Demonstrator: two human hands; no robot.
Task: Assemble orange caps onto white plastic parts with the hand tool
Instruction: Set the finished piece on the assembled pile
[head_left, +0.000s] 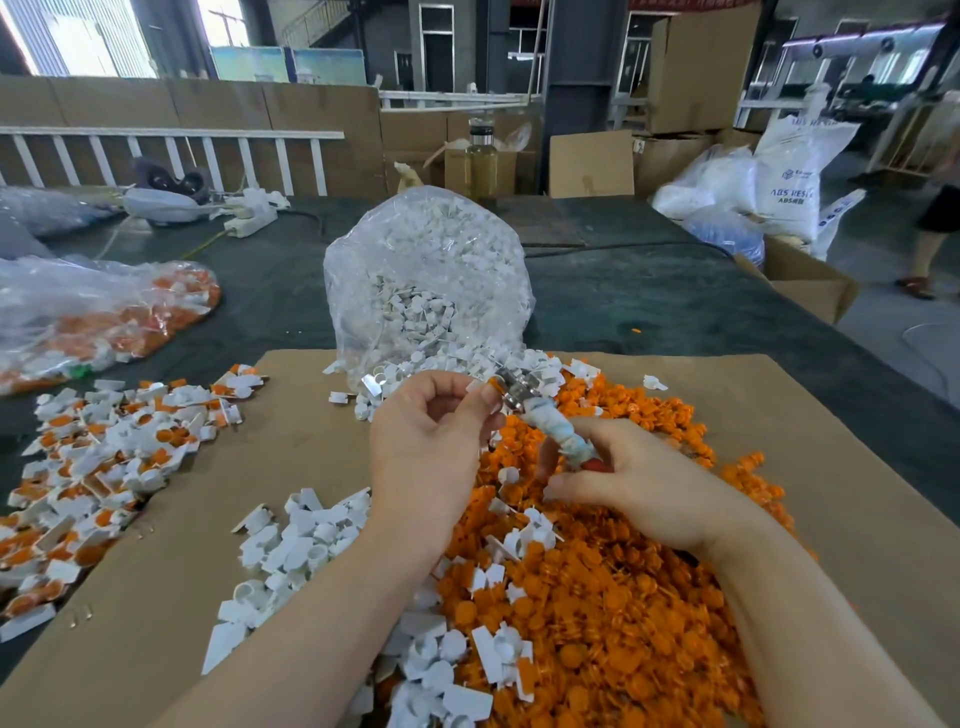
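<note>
Hand tool: gripped in right hand, fingers curled round its wrapped handle, metal head angled up and left over the pile. Orange cap seen at the tool's head, just beside the left thumb tip. Small white plastic part pinched between thumb and forefinger of left hand, remaining fingers curled loosely; part touching or nearly touching the tool head, exact contact unclear. Both hands raised above a large heap of loose orange caps, spread over a cardboard sheet on the table. White parts scattered along the heap's left edge and mixed into it. Clear bag of white parts upright behind the hands, mouth spilling onto the cardboard. Pile of assembled white-and-orange pieces on the left, well apart from the hands. Second clear bag with orange and white pieces farther left on the table. Bottle at the far table edge.
</note>
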